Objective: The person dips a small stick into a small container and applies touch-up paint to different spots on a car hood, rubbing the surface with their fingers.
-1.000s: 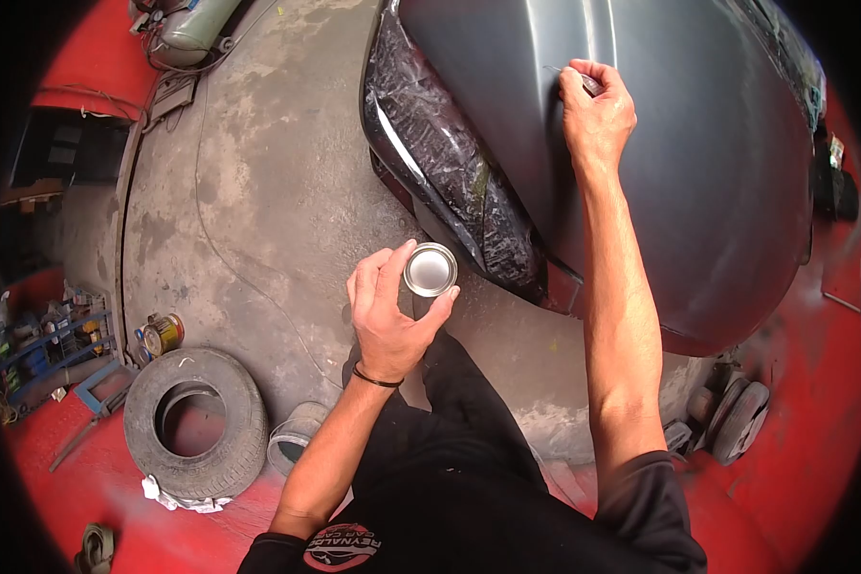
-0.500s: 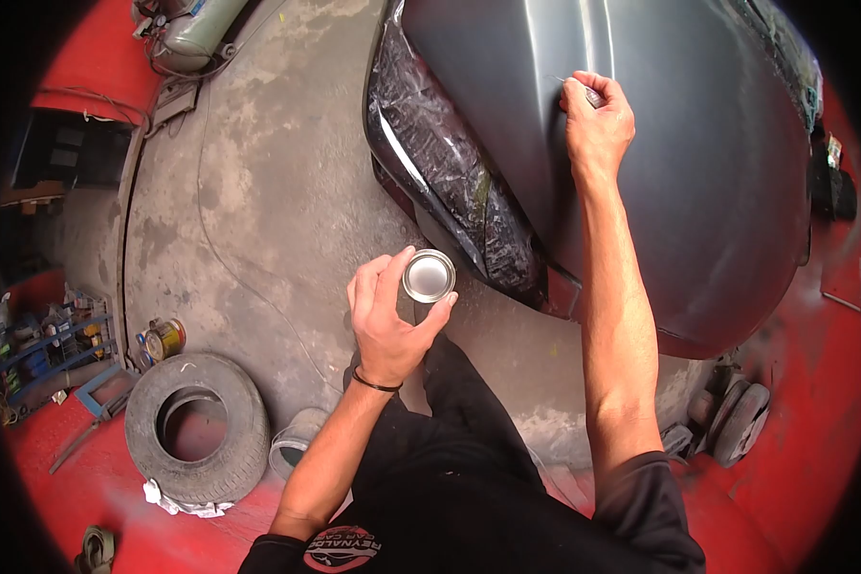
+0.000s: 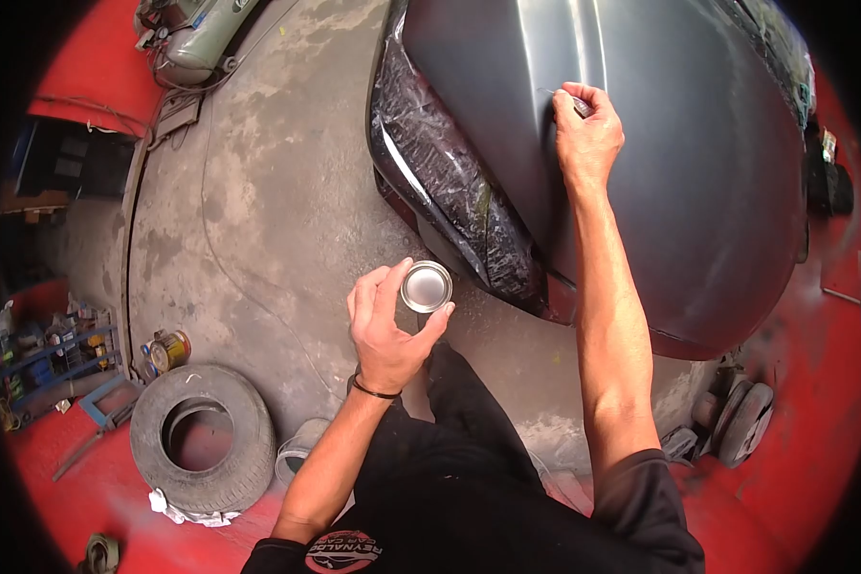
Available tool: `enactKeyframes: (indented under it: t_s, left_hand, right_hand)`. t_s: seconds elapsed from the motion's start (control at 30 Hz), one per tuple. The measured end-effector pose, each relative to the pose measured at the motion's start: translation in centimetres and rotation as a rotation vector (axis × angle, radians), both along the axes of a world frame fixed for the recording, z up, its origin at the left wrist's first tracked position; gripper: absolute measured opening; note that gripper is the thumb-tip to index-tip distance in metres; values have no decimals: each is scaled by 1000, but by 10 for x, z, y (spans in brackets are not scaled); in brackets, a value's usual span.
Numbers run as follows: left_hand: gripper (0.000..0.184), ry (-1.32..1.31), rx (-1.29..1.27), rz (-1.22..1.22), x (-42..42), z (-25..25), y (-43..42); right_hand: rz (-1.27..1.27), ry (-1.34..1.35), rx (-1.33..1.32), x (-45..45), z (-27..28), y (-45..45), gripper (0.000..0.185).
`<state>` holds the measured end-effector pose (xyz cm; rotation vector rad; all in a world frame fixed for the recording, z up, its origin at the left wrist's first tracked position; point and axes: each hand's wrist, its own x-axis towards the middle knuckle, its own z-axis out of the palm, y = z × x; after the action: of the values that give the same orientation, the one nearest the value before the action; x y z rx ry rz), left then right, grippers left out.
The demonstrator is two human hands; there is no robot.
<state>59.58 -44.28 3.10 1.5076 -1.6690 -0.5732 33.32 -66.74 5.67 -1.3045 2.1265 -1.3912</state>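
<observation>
left hand (image 3: 387,330) grips tin (image 3: 426,287) | right hand (image 3: 588,139) pinches small object (image 3: 582,107) | tire (image 3: 218,483) beside bucket (image 3: 306,436)

Two bare hands were in view, one left hand (image 3: 383,335) and one right hand (image 3: 591,148), with one dark wristband (image 3: 373,390) between them. The held items came to two: one round metal tin (image 3: 426,287) and one small implement (image 3: 581,108), partly hidden. Around them were one car bonnet (image 3: 698,210), one compressor tank (image 3: 193,55), one yellowish can (image 3: 170,351), one bucket (image 3: 301,452), one flat-lying tyre (image 3: 246,452) and one shirt logo (image 3: 342,552). The jumbled containers (image 3: 72,349) in one blue-railed rack (image 3: 29,361) could not be counted surely.
</observation>
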Motion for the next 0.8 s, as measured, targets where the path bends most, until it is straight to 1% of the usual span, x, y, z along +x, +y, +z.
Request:
enactKeyframes:
  t_s: [0.53,0.67,0.73,0.8]
  left_hand:
    - [73,9,18,3,5,0,-2]
    - [73,13,2,16,8,-1,-2]
    - [74,23,2,36,11,2,-2]
    - [74,28,4,57,19,4,-2]
  right_hand:
    - [-9,22,4,2,2,0,26]
    - [-12,-20,-21,-6,-9,-4,27]
    - [34,-212,-63,-6,0,7,24]
    - [89,-167,-67,-7,13,45,18]
